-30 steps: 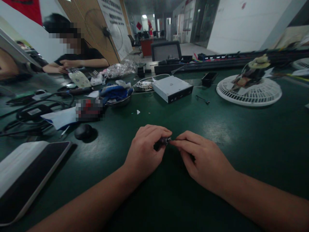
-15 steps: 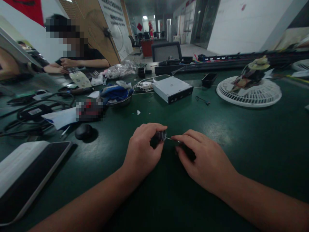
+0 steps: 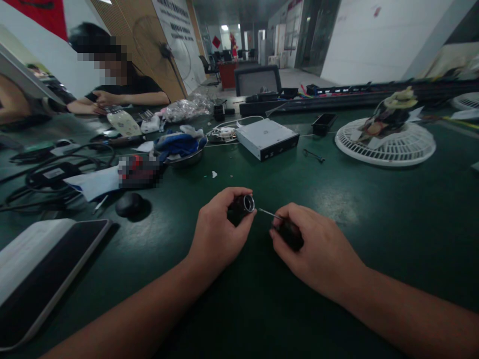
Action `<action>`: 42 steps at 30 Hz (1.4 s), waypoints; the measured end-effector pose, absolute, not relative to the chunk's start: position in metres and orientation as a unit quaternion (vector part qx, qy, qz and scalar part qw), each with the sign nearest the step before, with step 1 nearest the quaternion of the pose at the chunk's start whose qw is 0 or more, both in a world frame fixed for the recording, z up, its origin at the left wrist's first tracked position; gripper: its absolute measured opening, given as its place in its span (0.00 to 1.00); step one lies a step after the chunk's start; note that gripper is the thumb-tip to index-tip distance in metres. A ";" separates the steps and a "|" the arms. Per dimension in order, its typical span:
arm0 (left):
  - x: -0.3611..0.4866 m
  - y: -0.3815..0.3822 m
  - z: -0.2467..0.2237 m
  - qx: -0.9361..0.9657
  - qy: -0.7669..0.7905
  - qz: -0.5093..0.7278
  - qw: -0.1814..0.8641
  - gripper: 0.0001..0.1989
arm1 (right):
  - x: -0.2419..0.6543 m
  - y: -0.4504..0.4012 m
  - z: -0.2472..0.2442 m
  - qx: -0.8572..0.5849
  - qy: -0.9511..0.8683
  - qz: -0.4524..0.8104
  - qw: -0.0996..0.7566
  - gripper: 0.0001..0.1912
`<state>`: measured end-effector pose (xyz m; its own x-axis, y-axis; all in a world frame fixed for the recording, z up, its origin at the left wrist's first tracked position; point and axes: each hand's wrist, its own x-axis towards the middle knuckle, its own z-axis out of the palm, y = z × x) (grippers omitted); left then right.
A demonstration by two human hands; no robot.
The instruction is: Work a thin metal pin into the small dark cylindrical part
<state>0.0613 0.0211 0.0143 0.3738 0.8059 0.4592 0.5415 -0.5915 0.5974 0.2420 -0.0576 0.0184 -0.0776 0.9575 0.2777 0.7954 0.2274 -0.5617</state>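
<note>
Near the middle of the green table, my left hand (image 3: 220, 227) is closed around a small dark cylinder (image 3: 239, 205) with a shiny silver ring at its open end. That ringed end faces right, toward my other hand; the rest is partly hidden by my fingers. My right hand (image 3: 314, 244) grips a screwdriver (image 3: 292, 234) by its dark handle. Its thin metal shaft points left, and the tip is just short of the ring, apart from it. A round black piece (image 3: 129, 204) rests on the table to the left.
A silver disc drive (image 3: 267, 137) lies beyond my hands, with a white fan grille (image 3: 385, 144) to its right. At left are a tablet-like device (image 3: 52, 279), black cables (image 3: 48, 174) and a bowl with blue cloth (image 3: 179, 144). A person (image 3: 116, 89) sits across the table.
The cylinder's ringed end has turned more toward me and risen slightly. The screwdriver has tilted, its tip now out of the ring, and more of its handle shows.
</note>
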 end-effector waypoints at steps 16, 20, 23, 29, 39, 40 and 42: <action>0.060 0.018 0.013 0.914 0.204 0.311 0.162 0.13 | 0.246 -0.054 0.018 -0.550 -0.707 0.141 0.421 0.05; 0.059 0.019 0.012 0.919 0.183 0.305 0.170 0.14 | 0.246 -0.054 0.018 -0.562 -0.695 0.151 0.422 0.06; 0.058 0.020 0.012 0.921 0.164 0.307 0.178 0.16 | 0.245 -0.054 0.018 -0.566 -0.686 0.164 0.426 0.07; 0.057 0.022 0.013 0.914 0.143 0.332 0.185 0.17 | 0.245 -0.054 0.018 -0.611 -0.629 0.212 0.431 0.07; 0.060 0.017 0.013 0.908 0.209 0.346 0.110 0.16 | 0.244 -0.055 0.017 -0.602 -0.639 0.202 0.434 0.13; 0.060 0.017 0.013 0.898 0.237 0.356 0.100 0.16 | 0.245 -0.055 0.017 -0.598 -0.647 0.194 0.432 0.13; 0.060 0.018 0.013 0.870 0.307 0.375 0.090 0.16 | 0.246 -0.055 0.018 -0.590 -0.666 0.174 0.422 0.11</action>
